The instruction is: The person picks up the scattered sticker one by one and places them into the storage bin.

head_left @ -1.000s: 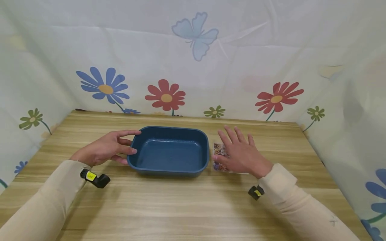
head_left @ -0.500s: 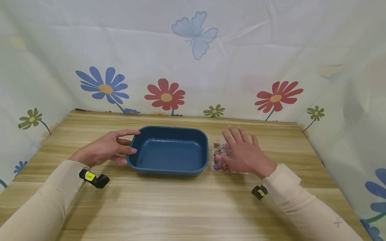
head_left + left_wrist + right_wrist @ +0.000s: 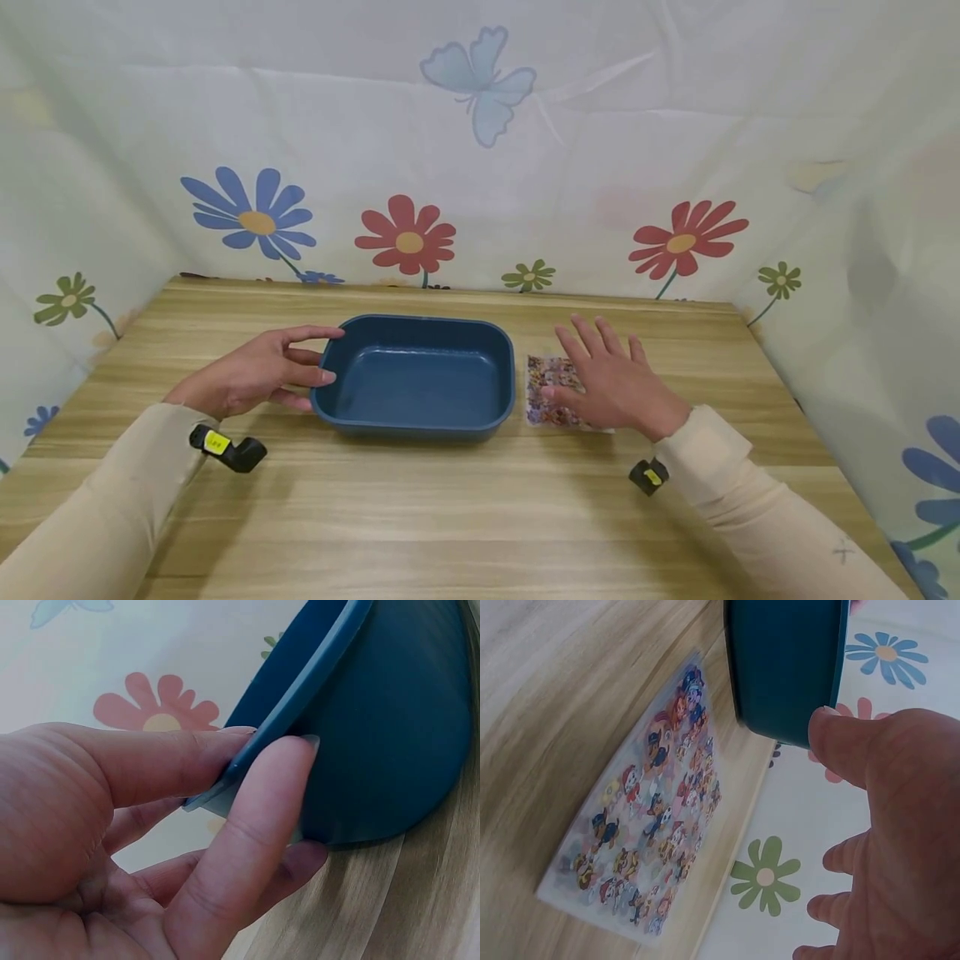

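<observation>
A dark blue plastic basin [image 3: 427, 429] with rounded corners stands on the wooden table, nothing inside it. My left hand [image 3: 251, 371] holds its left end; in the left wrist view the thumb [image 3: 180, 761] lies over the rim and the fingers [image 3: 247, 832] are against the outer wall. To the basin's right lies a flat, clear pack of cartoon-dog stickers [image 3: 551, 408], also seen in full in the right wrist view [image 3: 645, 825]. Over it my right hand [image 3: 611, 383] is spread with fingers straight, holding nothing and partly covering the pack in the head view.
The wooden tabletop [image 3: 420, 517] stretches in front of the basin. A pale curtain [image 3: 600, 167] printed with flowers and a butterfly closes off the back and both sides. Small black cameras [image 3: 243, 454] sit on the wrists.
My right hand has shifted a little to the right, showing more of the sticker pack. The left hand keeps its hold on the basin, which stays put.
</observation>
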Available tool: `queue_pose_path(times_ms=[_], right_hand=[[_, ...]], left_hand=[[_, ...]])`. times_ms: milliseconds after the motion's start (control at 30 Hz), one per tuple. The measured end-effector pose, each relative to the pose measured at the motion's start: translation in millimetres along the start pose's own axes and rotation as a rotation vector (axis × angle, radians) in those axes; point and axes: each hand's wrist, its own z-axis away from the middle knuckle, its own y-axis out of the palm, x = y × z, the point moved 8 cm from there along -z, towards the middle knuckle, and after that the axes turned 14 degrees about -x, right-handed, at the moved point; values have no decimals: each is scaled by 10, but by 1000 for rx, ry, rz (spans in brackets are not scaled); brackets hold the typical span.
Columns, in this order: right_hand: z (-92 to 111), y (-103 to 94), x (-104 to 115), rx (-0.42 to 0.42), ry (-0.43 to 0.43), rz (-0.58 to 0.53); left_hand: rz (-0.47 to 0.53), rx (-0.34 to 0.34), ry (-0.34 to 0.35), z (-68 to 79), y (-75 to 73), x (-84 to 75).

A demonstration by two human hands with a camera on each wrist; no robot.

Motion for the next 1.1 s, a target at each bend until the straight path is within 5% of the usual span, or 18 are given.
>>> queue_pose_path(times_ms=[1100], right_hand=[[53, 18, -153, 28, 2, 4]], left_hand=[[-78, -62, 24, 21, -25, 14]])
